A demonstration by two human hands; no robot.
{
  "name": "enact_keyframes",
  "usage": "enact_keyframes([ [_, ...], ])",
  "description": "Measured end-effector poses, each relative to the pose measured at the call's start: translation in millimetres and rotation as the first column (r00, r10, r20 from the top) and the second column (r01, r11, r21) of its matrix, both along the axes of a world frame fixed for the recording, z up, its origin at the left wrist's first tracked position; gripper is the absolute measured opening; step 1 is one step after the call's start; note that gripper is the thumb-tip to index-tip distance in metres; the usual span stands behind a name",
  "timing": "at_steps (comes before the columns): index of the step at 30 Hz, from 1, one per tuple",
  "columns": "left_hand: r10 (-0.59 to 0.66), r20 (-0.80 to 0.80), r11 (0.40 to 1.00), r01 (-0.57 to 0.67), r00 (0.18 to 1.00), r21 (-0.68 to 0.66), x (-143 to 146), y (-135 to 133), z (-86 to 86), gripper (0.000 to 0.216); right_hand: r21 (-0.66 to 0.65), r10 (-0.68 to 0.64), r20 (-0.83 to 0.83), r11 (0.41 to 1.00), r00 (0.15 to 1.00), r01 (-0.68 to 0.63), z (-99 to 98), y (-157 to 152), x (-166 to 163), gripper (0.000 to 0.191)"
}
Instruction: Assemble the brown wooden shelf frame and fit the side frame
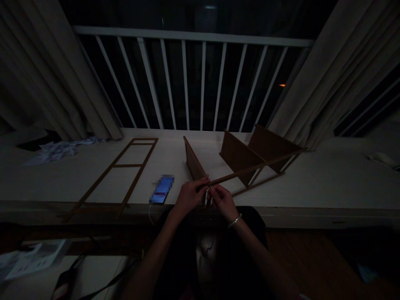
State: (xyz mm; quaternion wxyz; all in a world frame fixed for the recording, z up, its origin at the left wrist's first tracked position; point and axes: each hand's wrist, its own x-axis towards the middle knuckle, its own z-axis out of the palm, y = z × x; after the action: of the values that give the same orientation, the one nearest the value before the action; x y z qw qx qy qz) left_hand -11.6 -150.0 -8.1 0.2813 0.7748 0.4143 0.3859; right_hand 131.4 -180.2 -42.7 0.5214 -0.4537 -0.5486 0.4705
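A partly assembled brown wooden shelf (243, 171) lies on its side on a pale window ledge, its several boards standing up from a ladder-like side frame. At its near left corner, my left hand (192, 193) grips the frame where a board (194, 160) meets it. Close beside it, my right hand (222, 201) pinches a small, thin, pale piece against the same corner; its kind is too dark and small to make out. The fingers of both hands almost touch. On the left lies a separate ladder-shaped wooden frame (128, 166), flat and overhanging the ledge's front edge.
A lit phone (161, 189) with a cable lies left of my hands. Crumpled paper (58, 151) sits at the far left of the ledge (328, 183). White railings (203, 83) stand behind, between curtains (337, 71). A power strip (37, 258) is at lower left.
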Motion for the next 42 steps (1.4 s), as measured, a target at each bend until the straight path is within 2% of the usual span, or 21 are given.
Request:
enact_keyframes([
  [5,-0.016,0.004,1.0,0.016,1.0,-0.004,-0.5,0.8,0.6,0.029,-0.003,-0.003,0.109,1.0,0.994,0.003,-4.9,1.7,3.1,0.036],
  [8,-0.03,0.005,0.999,0.03,1.0,-0.03,-1.2,0.9,1.3,0.031,0.093,-0.045,0.229,0.995,0.973,0.024,-1.7,2.2,7.2,0.037],
  [12,-0.066,0.013,0.997,0.066,0.998,-0.029,-2.4,0.1,5.0,0.032,0.242,-0.08,0.44,0.97,0.894,-0.032,7.3,1.6,15.0,0.033],
  [16,-0.1,0.021,0.995,0.1,0.995,-0.024,-3.3,-1.3,9.8,0.032,0.328,-0.118,0.684,0.931,0.72,-0.159,20.3,2.9,25.6,0.025],
  [19,-0.095,0.018,0.995,0.096,0.995,-0.028,-3.5,-1.7,10.2,0.032,0.287,-0.129,0.86,0.922,0.494,-0.259,37.8,6.0,33.4,0.021],
  [22,-0.087,0.018,0.996,0.088,0.996,-0.027,-3.2,-1.6,8.4,0.032,0.253,-0.158,0.943,0.911,0.292,-0.325,56.9,9.9,39.6,0.019],
  [25,-0.077,0.018,0.997,0.077,0.997,-0.03,-2.6,-1.4,7.3,0.032,0.254,-0.175,0.961,0.868,0.216,-0.427,66.6,13.7,44.2,0.019],
  [29,-0.077,0.018,0.996,0.078,0.997,-0.035,-2.0,-1.9,8.7,0.032,0.304,-0.199,0.943,0.84,0.266,-0.449,60.1,16.5,47.3,0.023],
  [37,-0.06,0.021,0.998,0.06,0.998,-0.021,-1.1,-1.4,9.2,0.032,0.318,-0.187,0.875,0.917,0.446,-0.239,22.6,10.9,36.5,0.022],
  [39,-0.057,0.021,0.998,0.058,0.998,-0.029,-1.2,-1.1,8.8,0.031,0.324,-0.184,0.825,0.929,0.534,-0.18,13.3,7.7,28.9,0.024],
  [42,-0.045,0.02,0.998,0.046,0.999,-0.035,-1.3,-0.5,7.5,0.031,0.311,-0.193,0.668,0.95,0.719,-0.035,2.2,2.9,13.5,0.027],
])
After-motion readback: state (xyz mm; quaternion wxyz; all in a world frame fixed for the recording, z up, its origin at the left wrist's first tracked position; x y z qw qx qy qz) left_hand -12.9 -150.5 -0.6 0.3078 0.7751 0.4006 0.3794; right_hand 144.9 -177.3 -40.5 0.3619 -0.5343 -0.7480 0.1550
